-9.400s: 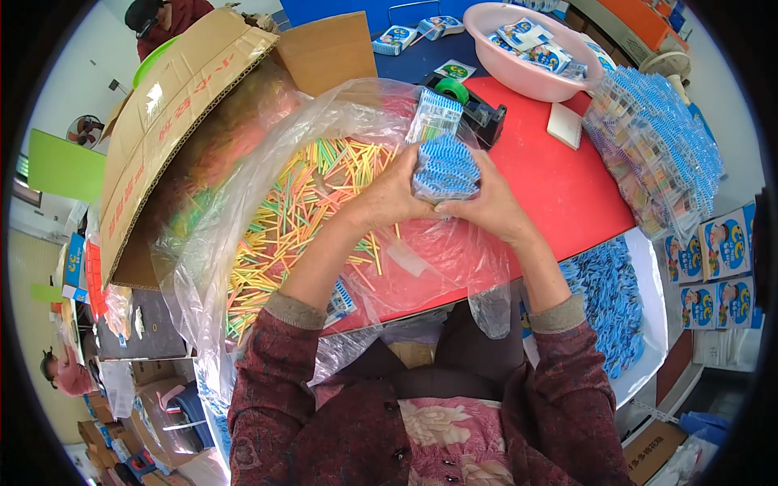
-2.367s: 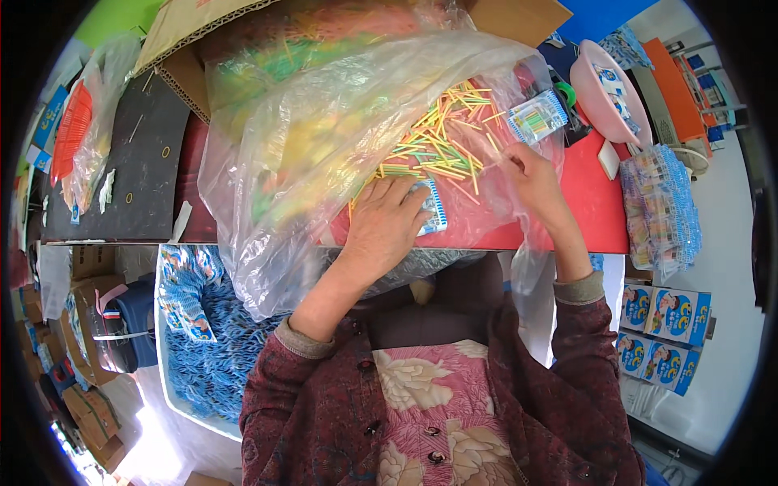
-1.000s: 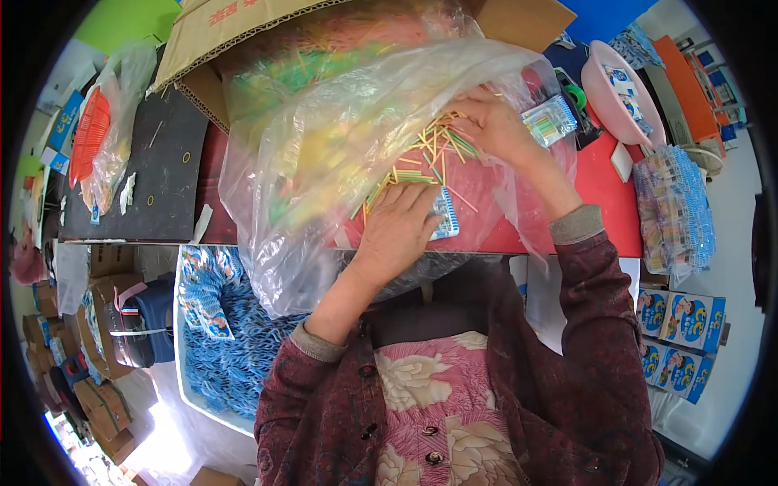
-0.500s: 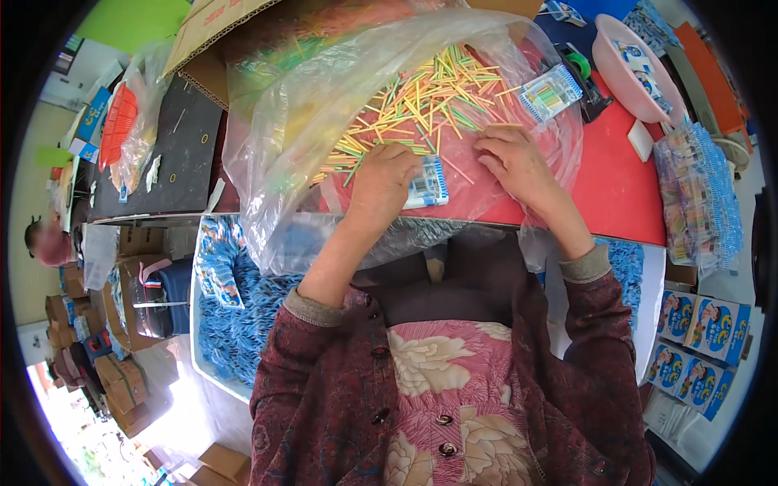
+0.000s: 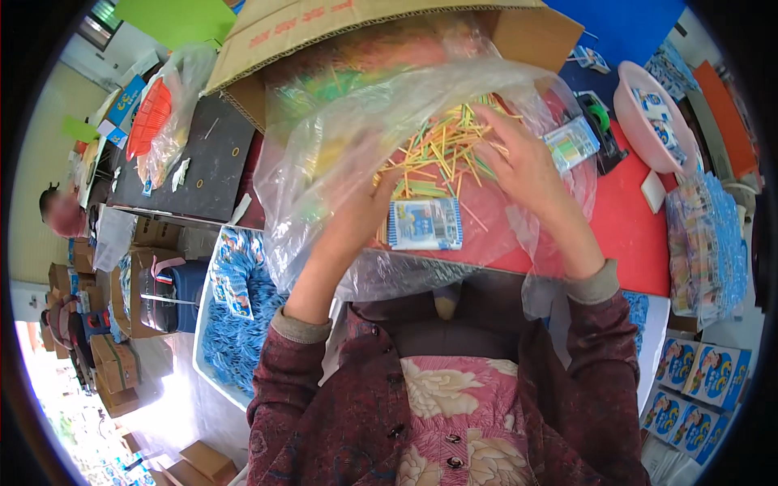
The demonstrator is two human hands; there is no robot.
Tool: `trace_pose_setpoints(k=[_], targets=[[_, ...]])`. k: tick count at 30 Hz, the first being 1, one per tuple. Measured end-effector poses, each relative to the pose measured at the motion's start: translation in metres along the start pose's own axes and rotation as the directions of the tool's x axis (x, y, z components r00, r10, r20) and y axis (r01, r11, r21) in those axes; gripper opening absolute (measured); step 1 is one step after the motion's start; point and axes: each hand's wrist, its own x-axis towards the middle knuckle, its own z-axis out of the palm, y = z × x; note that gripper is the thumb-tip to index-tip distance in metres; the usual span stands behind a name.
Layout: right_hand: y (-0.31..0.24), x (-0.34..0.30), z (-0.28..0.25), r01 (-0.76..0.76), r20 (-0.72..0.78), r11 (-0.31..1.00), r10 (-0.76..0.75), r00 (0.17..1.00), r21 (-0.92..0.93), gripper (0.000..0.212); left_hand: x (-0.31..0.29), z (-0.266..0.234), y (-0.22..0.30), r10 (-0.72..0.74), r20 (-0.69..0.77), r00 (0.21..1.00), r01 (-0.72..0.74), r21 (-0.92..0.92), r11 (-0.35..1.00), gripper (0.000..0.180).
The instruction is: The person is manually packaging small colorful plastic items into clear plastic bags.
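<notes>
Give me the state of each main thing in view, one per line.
Coloured sticks: loose, heaped
Left hand: beside the sticks, grip unclear
Right hand: at the sticks, thumb and fingers apart
Blue-and-white packet: lying flat, seal unclear
Clear plastic bag: crumpled, mouth open
Cardboard box: open
Pink basin: holding packets
Tape dispenser: roll fitted

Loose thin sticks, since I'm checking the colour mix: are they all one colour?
No, the loose thin sticks between the left hand and right hand include yellow and green ones.
</notes>
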Motion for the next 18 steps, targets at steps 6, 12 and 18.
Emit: trace_pose_setpoints(k=[6, 12, 18], targets=[[0.041, 0.081, 0.021, 0.259, -0.053, 0.921, -0.286, 0.957, -0.290, 0.060, 0.064, -0.025, -0.019, -0.005, -0.209, 0.978, 0.006, 0.003, 1.000, 0.050], [0.067, 0.114, 0.052, 0.197, 0.024, 0.831, -0.216, 0.976, -0.520, 0.057, 0.087, -0.027, -0.059, 0.132, 0.041, 0.990, -0.137, 0.392, 0.910, 0.041], [0.096, 0.125, 0.044, 0.406, 0.074, 0.762, -0.430, 0.900, -0.504, 0.033, 0.089, -0.034, -0.086, 0.238, 0.081, 0.968, -0.242, 0.554, 0.796, 0.037]])
